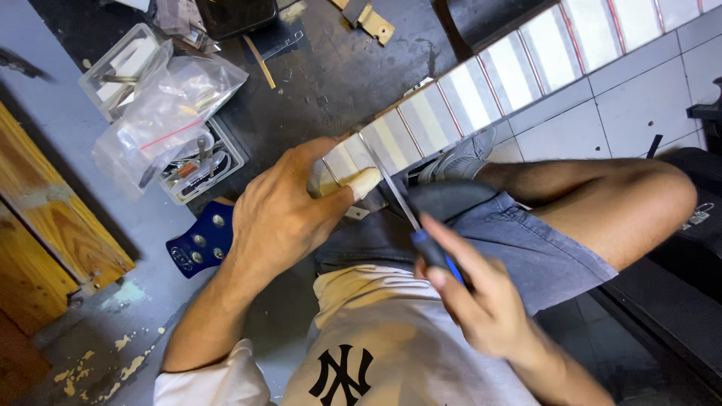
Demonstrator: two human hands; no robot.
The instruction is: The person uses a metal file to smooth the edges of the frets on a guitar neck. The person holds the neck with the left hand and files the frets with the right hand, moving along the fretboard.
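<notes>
The left hand [282,210] wraps the guitar neck [466,90] near its low end, fingers curled over the top and thumb pressed along the near edge, a firm grip. The neck is a long flat bar, its face covered in pale strips of tape split by thin reddish lines across it. Its long axis runs from the hand up and to the right, out toward the upper right corner, while the blue headstock [201,242] with its round metal pegs pokes out lower left beneath the wrist.

The right hand [481,301] pinches a slim tool [410,214] with a blue and black handle, fingers closed tight round it. Its thin bright metal shaft points up and left, the tip meeting the neck just beside the left thumb; it looks like a file or blade, though blur hides which.

The neck rests across the person's lap, over grey denim shorts [526,248]. On the dark, scuffed floor to the upper left lie a crumpled clear plastic bag [162,113] and a clear box [207,162] of small metal parts.
</notes>
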